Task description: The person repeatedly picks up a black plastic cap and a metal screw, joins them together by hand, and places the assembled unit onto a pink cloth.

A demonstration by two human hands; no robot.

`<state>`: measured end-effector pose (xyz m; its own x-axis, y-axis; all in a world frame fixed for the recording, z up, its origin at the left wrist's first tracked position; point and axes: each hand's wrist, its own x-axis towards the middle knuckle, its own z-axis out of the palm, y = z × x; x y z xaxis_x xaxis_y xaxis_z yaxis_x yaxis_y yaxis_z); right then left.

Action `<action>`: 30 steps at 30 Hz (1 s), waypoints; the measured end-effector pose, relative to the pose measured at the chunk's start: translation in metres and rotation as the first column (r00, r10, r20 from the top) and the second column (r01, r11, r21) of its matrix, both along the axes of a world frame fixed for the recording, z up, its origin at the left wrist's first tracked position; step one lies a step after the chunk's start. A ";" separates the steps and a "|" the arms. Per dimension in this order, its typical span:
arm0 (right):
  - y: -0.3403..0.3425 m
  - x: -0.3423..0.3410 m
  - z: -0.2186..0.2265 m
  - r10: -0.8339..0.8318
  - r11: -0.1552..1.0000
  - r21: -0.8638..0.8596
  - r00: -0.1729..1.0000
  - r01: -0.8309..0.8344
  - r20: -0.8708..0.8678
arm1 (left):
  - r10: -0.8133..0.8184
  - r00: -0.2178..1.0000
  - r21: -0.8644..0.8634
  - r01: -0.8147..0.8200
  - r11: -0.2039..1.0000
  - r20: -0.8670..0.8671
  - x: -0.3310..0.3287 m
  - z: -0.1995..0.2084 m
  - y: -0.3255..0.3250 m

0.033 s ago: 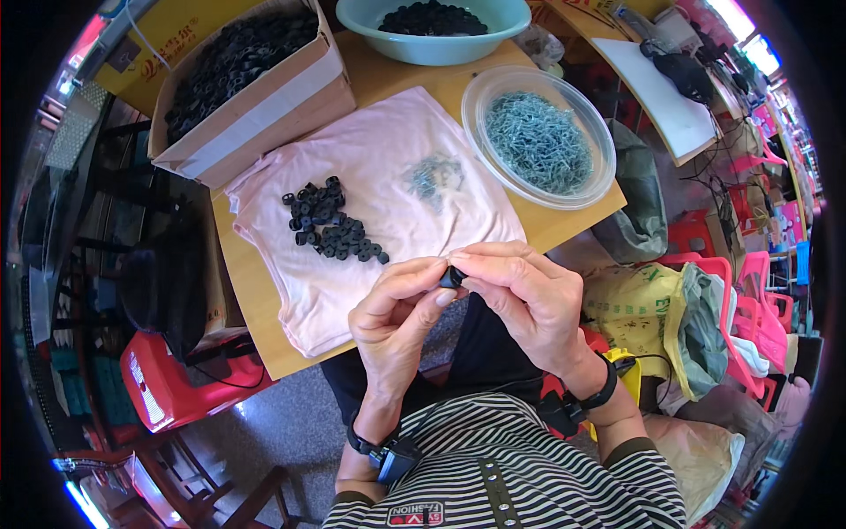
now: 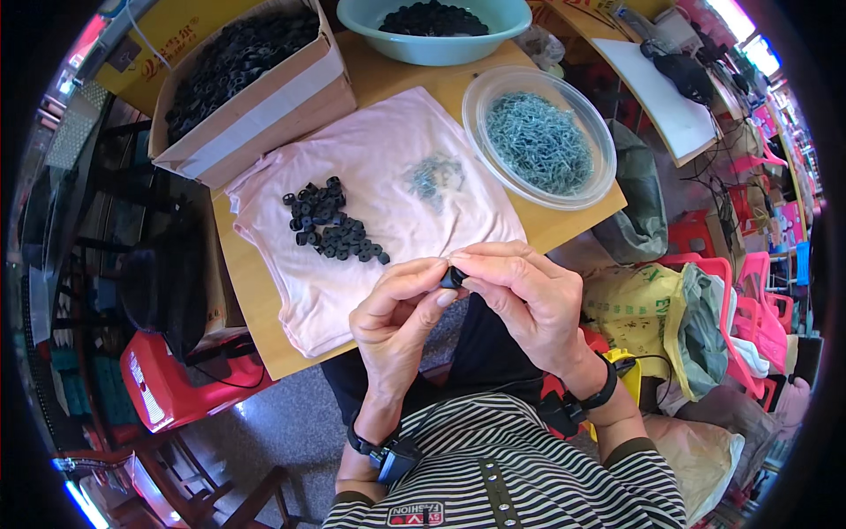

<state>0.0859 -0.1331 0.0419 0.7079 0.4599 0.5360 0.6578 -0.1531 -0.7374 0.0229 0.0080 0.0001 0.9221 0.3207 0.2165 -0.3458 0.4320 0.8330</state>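
Note:
Above the table's near edge, both hands meet at a small round black plastic part (image 2: 453, 278). My left hand (image 2: 397, 309) pinches it between thumb and forefinger from the left, while the fingertips of my right hand (image 2: 527, 300) grip it from the other side. Fingers cover much of the part, so any finer piece there cannot be made out. Beyond my hands a pale pink cloth (image 2: 397, 132) is spread on the wooden table. On it lie a cluster of similar black parts (image 2: 339, 231) at left and a small heap of thin metal screws (image 2: 434, 179) at right.
A cardboard box (image 2: 264, 123) full of black parts stands at the back left. A pale green basin (image 2: 432, 51) with more sits at the back. Right of the cloth is a clear round tub (image 2: 476, 115) of screws. A red stool (image 2: 145, 375) stands at lower left.

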 end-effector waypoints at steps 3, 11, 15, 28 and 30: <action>0.001 0.000 -0.001 -0.001 1.000 0.008 1.000 0.001 -0.030 | 0.014 1.000 -0.006 -0.014 1.000 -0.015 -0.002 -0.002 -0.001; 0.007 -0.004 -0.008 -0.011 0.999 -0.036 0.998 0.014 0.061 | 0.036 0.981 -0.151 -0.065 0.986 -0.189 -0.007 0.001 -0.004; 0.009 -0.002 -0.014 -0.046 0.997 -0.058 0.992 0.053 0.118 | 0.039 0.980 -0.174 -0.074 0.982 -0.194 -0.006 0.000 -0.008; 0.012 0.008 -0.019 -0.029 0.995 -0.091 0.973 0.051 0.229 | 0.038 0.968 -0.257 -0.104 0.961 -0.250 -0.001 -0.005 -0.013; 0.016 0.012 -0.017 -0.006 0.996 -0.083 0.981 0.022 0.194 | 0.035 0.967 -0.267 -0.105 0.958 -0.253 0.001 -0.006 -0.010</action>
